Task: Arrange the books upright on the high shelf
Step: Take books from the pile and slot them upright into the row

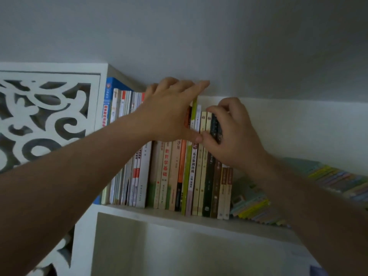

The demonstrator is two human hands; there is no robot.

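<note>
A row of upright books [171, 176] stands on the high white shelf [179, 215], from a blue one at the left end to thin cream ones at the right. My left hand [171, 110] lies over the tops of the middle books, fingers stretched out, thumb down on the spines. My right hand [233, 134] grips the dark and cream books [211, 176] at the right end of the row, fingers curled over their tops. To the right, a batch of thin pastel books [253, 204] lies slanted, fallen over.
A white fretwork panel [39, 116] closes the shelf's left side. The grey wall [199, 36] rises behind the shelf. Under the shelf is an open white compartment [169, 250]. More slanted thin books [338, 180] run off to the far right behind my right forearm.
</note>
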